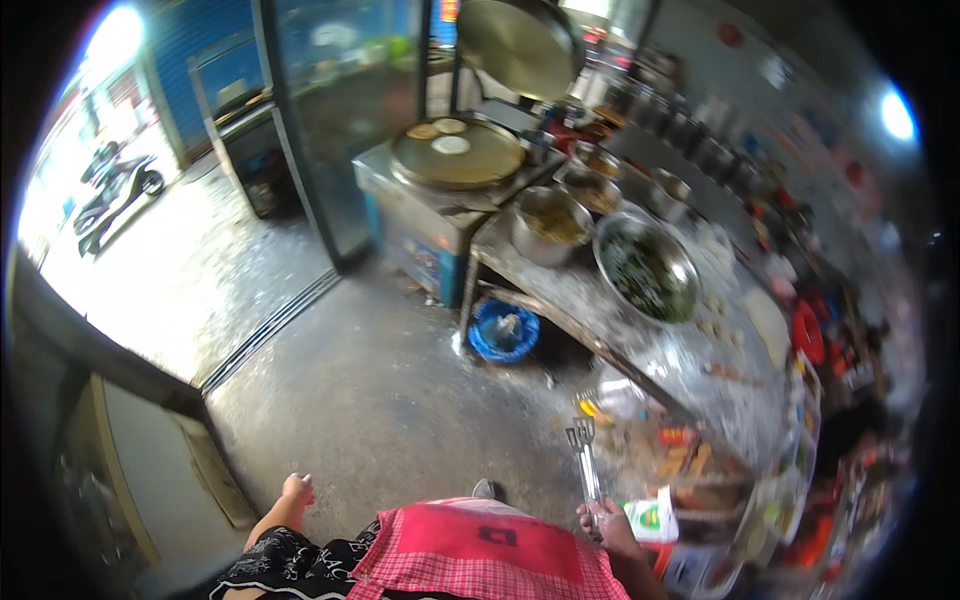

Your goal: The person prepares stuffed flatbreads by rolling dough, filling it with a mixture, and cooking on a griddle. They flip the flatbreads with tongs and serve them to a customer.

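My right hand (611, 525) holds a pair of metal food tongs (587, 461) by the handle end, with their slotted heads pointing forward. My left hand (298, 489) hangs over the floor to the left, fingers curled in, and nothing shows in it. Ahead of me is a round flat griddle (495, 161) on a metal stand. Two browned flatbreads lie on it near the back, the left flatbread (422, 132) and the right flatbread (450, 126). A paler flatbread (451, 145) is in front of them. The raised griddle lid (521, 49) stands behind.
A floured worktable (540, 279) runs along my right, bearing a steel bowl of chopped greens (645, 266) and a metal pot of filling (551, 225). Beneath its corner sits a blue-lined bin (504, 331). A door track (270, 326) crosses the floor at left; a scooter (116, 195) stands outside.
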Motion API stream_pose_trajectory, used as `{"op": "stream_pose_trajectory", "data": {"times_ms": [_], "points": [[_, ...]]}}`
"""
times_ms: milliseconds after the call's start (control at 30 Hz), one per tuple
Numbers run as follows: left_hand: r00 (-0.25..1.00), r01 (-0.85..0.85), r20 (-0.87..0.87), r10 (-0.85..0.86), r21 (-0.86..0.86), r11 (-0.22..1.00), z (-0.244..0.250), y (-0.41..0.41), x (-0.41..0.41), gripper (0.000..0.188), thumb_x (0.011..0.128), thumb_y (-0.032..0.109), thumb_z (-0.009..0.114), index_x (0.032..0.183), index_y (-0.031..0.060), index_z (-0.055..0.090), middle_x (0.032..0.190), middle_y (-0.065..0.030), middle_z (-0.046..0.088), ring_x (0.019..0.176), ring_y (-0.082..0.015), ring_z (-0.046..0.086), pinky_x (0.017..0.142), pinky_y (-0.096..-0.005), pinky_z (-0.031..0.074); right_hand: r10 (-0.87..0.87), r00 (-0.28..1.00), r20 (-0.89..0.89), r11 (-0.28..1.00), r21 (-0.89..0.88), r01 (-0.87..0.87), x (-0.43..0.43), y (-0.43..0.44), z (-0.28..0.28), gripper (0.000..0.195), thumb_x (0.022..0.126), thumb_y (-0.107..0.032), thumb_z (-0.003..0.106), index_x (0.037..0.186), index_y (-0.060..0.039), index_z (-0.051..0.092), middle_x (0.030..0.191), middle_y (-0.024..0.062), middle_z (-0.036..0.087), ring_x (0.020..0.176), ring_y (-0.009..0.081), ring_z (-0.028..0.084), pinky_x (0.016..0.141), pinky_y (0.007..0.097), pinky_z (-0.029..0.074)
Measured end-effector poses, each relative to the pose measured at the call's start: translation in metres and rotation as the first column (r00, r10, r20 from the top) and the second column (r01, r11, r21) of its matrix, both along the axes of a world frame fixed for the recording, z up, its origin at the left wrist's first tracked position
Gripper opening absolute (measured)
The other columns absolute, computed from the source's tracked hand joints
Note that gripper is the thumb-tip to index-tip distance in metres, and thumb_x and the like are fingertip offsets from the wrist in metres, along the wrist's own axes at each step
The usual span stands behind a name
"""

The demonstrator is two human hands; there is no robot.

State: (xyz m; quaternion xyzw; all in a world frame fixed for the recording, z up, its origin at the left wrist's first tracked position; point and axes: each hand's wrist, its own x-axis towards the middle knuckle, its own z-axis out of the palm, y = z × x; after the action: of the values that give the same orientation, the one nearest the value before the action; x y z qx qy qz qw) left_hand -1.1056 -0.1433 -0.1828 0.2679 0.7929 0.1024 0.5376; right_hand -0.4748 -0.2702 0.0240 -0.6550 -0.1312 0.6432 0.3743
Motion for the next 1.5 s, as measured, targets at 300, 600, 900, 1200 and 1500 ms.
{"op": "stream_pose_trajectory", "data": {"times_ms": [300, 600, 900, 1200, 1500], "points": [[0.996, -0.039, -0.083, 0.025, -0.168, 0.985, -0.002, -0.051, -0.026, 0.035, 0.09, 0.031, 0.061, 0.106, -0.0005, 0.065, 0.081, -0.0114, 0.069, 0.069, -0.0209, 0.067, 0.058, -0.0341, 0.054, 0.195, 0.961, -0.194, 0.963, 0.226, -0.15, -0.066, 0.299, 0.002, 0.011, 0.096, -0.018, 0.054, 0.099, -0.0071, 0.052, 0.084, 0.0084, 0.06, 0.063, 0.0126, 0.056, 0.05, 0.0236, 0.045], [0.965, -0.205, 0.141, 0.22, -0.117, 0.972, -0.085, 0.122, -0.123, 0.031, 0.092, 0.025, 0.061, 0.11, -0.0008, 0.062, 0.075, -0.0106, 0.064, 0.059, -0.0221, 0.063, 0.053, -0.0363, 0.054, -0.002, 0.927, -0.376, 0.969, 0.228, 0.095, -0.193, 0.541, -0.008, 0.023, 0.093, -0.024, 0.058, 0.11, -0.009, 0.052, 0.078, 0.0067, 0.055, 0.06, 0.0158, 0.052, 0.045, 0.0262, 0.042], [0.967, -0.246, 0.014, 0.253, 0.294, 0.924, 0.023, 0.444, -0.189, 0.028, 0.094, 0.021, 0.056, 0.116, 0.0038, 0.056, 0.087, -0.0088, 0.064, 0.063, -0.0155, 0.061, 0.05, -0.0289, 0.049, -0.137, 0.952, -0.274, 0.945, 0.251, 0.208, -0.21, 0.754, 0.001, 0.014, 0.094, -0.021, 0.058, 0.096, -0.011, 0.048, 0.083, 0.0104, 0.061, 0.06, 0.0164, 0.054, 0.044, 0.0263, 0.042], [0.936, -0.349, 0.058, 0.348, 0.002, 0.937, 0.045, 0.527, -0.119, 0.03, 0.094, 0.021, 0.054, 0.119, 0.0037, 0.054, 0.092, -0.0123, 0.065, 0.066, -0.0211, 0.064, 0.057, -0.0326, 0.053, -0.111, 0.945, -0.308, 0.978, 0.137, 0.16, -0.162, 0.98, -0.114, 0.007, 0.096, -0.016, 0.052, 0.098, -0.01, 0.052, 0.082, 0.01, 0.063, 0.06, 0.0175, 0.056, 0.047, 0.0278, 0.044], [0.998, -0.03, 0.061, 0.026, 0.056, 0.998, 0.067, 0.686, -0.05, 0.031, 0.093, 0.023, 0.058, 0.117, 0.003, 0.058, 0.094, -0.0079, 0.066, 0.074, -0.0169, 0.065, 0.063, -0.0303, 0.052, -0.009, 1.0, 0.008, 0.961, 0.278, 0.007, -0.14, 1.124, -0.123, 0.021, 0.096, -0.015, 0.051, 0.116, -0.008, 0.054, 0.083, 0.0063, 0.061, 0.058, 0.0134, 0.051, 0.046, 0.025, 0.039]]}}
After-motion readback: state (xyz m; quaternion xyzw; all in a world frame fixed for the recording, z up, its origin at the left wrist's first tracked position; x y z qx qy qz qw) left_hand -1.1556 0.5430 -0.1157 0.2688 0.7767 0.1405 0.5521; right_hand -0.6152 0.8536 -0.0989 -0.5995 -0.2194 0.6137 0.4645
